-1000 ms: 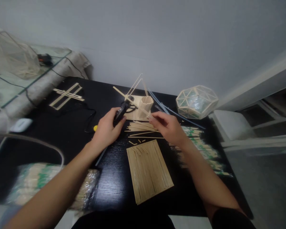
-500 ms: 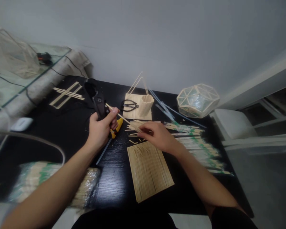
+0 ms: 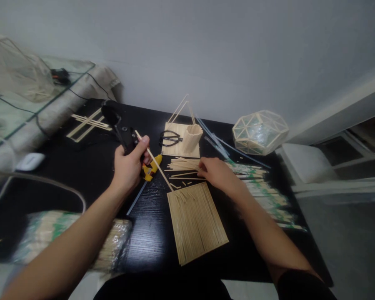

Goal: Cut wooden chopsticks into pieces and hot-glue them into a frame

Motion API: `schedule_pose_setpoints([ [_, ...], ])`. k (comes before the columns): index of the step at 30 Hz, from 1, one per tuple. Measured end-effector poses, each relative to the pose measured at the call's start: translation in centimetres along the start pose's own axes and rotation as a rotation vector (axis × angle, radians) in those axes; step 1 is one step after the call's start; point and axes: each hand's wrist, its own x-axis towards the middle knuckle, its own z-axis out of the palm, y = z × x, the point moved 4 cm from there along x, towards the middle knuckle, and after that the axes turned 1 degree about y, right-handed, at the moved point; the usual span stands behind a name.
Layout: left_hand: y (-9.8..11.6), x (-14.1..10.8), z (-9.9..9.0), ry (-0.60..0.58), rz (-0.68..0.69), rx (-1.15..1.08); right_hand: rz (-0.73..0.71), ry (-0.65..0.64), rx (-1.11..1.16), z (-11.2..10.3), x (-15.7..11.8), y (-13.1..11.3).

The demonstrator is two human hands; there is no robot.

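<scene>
My left hand (image 3: pixel 131 160) is closed around a black hand tool (image 3: pixel 122 131) and also pinches a thin wooden stick (image 3: pixel 156 163), whose lower end slants down to the top edge of a flat stick panel (image 3: pixel 196 221). My right hand (image 3: pixel 217 175) has its fingertips together at the right end of a pile of loose sticks (image 3: pixel 183 164); what is between them is too small to tell. Behind my left hand lies a yellow glue gun (image 3: pixel 152 168) with a glue stick. Short offcuts (image 3: pixel 175 186) lie above the panel.
A wooden base (image 3: pixel 171 148) holds a stick cup (image 3: pixel 193 139) and black scissors (image 3: pixel 170 138). Green-banded stick packs (image 3: pixel 265 196) lie right, a geometric frame (image 3: pixel 259 132) behind them. Crossed sticks (image 3: pixel 89 124) and a wrapped bundle (image 3: pixel 48 229) are left.
My right hand has let go of the long stick and moved right to the pile. The stick in my left hand now points more steeply down toward the panel.
</scene>
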Motion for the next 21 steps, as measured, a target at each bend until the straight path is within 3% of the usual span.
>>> schedule_pose_setpoints([
  [6, 0.1, -0.4, 0.3, -0.027, 0.029, 0.063, -0.013, -0.011, -0.016, 1.0, 0.2, 0.0],
  [13, -0.1, -0.2, 0.1, -0.032, 0.010, 0.066, -0.079, -0.008, 0.031, 0.0, -1.0, -1.1],
  [18, -0.4, -0.1, 0.0, -0.046, 0.015, 0.073, -0.213, -0.232, 0.105, 1.8, -2.5, -3.0],
  [21, -0.4, -0.2, 0.0, -0.049, 0.010, 0.081, -0.245, -0.228, 0.083, 2.9, -2.7, -3.5],
])
